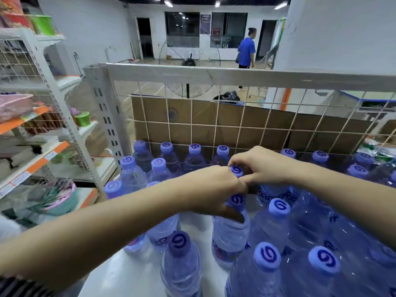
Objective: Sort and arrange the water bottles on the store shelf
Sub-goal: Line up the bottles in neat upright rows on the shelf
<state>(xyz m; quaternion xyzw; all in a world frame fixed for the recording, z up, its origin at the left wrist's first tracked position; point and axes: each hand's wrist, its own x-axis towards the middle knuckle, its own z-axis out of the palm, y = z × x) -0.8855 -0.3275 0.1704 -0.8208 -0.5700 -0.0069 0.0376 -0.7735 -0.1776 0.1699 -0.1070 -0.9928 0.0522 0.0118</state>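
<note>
Several clear water bottles with blue swirl-marked caps stand on the white shelf. A back row lines the wire grid, and more crowd the right side. My left hand reaches across the shelf and grips the neck of a bottle just below its cap. My right hand pinches the cap of another bottle right behind it. The two hands touch at the fingers. One bottle stands alone at the front.
A white wire grid back panel and top rail bound the shelf, with cardboard behind. A neighbouring rack of goods stands at the left. A floor fan and a person in blue are far off.
</note>
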